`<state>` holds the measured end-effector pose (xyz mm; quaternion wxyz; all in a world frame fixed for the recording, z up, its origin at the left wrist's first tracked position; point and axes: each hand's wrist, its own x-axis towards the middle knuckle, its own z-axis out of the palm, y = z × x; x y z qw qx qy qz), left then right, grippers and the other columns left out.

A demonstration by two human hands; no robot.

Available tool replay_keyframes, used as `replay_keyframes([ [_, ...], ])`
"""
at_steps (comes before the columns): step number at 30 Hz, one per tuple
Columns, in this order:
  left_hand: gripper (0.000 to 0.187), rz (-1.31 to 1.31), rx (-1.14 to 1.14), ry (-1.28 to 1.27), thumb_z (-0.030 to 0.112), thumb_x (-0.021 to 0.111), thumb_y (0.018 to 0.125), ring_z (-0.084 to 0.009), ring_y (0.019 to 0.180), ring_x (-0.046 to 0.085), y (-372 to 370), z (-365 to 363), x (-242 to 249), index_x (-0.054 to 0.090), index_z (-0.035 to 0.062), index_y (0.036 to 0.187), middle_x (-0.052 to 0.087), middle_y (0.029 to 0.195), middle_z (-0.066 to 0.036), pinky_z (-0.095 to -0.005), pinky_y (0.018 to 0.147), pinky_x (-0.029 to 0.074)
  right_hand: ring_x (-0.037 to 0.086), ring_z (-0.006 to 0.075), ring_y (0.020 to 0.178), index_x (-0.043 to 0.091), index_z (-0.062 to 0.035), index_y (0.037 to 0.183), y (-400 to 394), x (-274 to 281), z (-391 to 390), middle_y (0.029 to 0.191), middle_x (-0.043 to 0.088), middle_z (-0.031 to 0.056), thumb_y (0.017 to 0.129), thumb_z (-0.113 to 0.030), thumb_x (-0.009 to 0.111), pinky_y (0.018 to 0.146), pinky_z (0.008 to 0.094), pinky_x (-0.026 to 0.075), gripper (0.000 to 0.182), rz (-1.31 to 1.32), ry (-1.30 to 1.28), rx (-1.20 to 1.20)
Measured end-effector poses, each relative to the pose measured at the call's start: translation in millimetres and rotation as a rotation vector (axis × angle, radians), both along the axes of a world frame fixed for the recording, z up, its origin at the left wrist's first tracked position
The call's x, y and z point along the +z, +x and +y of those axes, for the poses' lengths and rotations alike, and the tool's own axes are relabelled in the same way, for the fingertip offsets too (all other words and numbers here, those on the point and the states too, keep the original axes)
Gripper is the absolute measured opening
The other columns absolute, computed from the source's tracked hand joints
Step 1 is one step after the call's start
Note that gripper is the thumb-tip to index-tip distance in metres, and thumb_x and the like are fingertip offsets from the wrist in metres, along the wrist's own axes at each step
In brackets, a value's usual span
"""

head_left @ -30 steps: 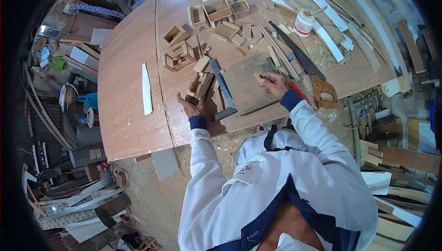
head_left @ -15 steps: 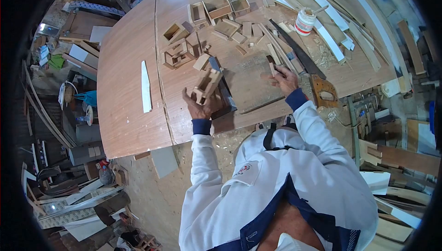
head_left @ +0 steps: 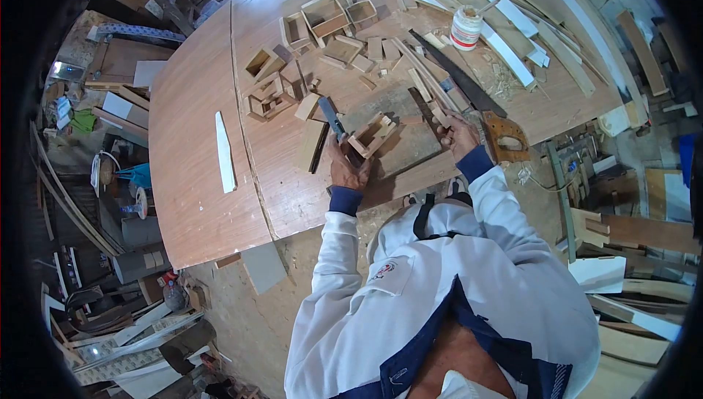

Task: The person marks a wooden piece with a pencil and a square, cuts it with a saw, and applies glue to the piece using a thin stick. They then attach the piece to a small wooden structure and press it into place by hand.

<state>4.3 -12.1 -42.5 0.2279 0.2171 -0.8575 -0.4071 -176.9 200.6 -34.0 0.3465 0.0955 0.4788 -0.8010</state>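
My left hand [head_left: 348,168] is closed on a small open wooden box frame [head_left: 373,134], tilted over the near edge of a worn flat board [head_left: 416,141]. Just beyond my left fingers lies a blue bar-shaped tool [head_left: 331,116], its lower end hidden by the hand. Beside it is a wooden block [head_left: 313,143] with a dark edge. My right hand [head_left: 461,138], over the board's right side, has its fingers closed round a narrow dark blade-like tool [head_left: 420,103] with light wood by the fingertips. What kind of tool it is I cannot tell.
A handsaw [head_left: 507,138] lies right of my right hand. Farther back are small wooden boxes [head_left: 326,15], offcuts and a white glue jar [head_left: 466,28]. Long strips [head_left: 505,51] cover the back right. A white strip [head_left: 225,151] lies left on the wooden table [head_left: 194,113].
My left hand has moved right with the box frame, now over the board and turned. The dark tool at my right hand shows more of its length. The view has shifted slightly.
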Motion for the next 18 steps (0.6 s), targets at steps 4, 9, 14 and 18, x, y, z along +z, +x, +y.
replay_keyframes([
  [4, 0.095, -0.041, -0.046, -0.010, 0.011, 0.075, 0.068, -0.0358, 0.122, 0.047, -2, 0, 0, 0.014, -0.0016, 0.139, 0.045, 0.129, -0.028, -0.0386, 0.099, 0.040, 0.055, 0.0049, 0.066, 0.061, -0.0036, 0.107, 8, 12, -7, 0.085, 0.065, 0.0027, 0.091, -0.010, 0.055, 0.050, 0.0173, 0.041, 0.018, 0.106, 0.103, 0.045],
  [9, 0.100, 0.002, -0.073, -0.094, 0.005, 0.073, 0.066, -0.0372, 0.123, 0.045, -6, -3, -11, 0.008, -0.0015, 0.142, 0.044, 0.129, -0.028, -0.0411, 0.101, 0.038, 0.059, 0.0142, 0.066, 0.060, -0.0020, 0.096, 4, -10, -13, 0.081, 0.065, 0.0070, 0.089, -0.011, 0.054, 0.055, 0.0264, 0.047, 0.013, 0.480, 0.361, 0.140],
  [14, 0.098, 0.044, -0.126, 0.034, 0.003, 0.070, 0.068, -0.0372, 0.121, 0.047, -7, -1, -7, 0.006, 0.0011, 0.143, 0.043, 0.131, -0.026, -0.0399, 0.102, 0.038, 0.060, 0.0403, 0.077, 0.054, -0.0022, 0.098, 0, -8, -22, 0.083, 0.063, 0.0190, 0.086, -0.021, 0.053, 0.070, 0.0445, 0.048, 0.022, 1.222, 0.781, 0.166],
  [18, 0.096, 0.035, -0.124, 0.004, 0.004, 0.069, 0.071, -0.0365, 0.118, 0.050, -7, 2, -2, 0.005, 0.0027, 0.143, 0.048, 0.128, -0.025, -0.0392, 0.100, 0.040, 0.062, 0.0368, 0.078, 0.052, -0.0023, 0.102, -5, -9, -30, 0.086, 0.064, 0.0184, 0.086, -0.025, 0.054, 0.071, 0.0435, 0.049, 0.028, 1.152, 0.835, 0.218],
])
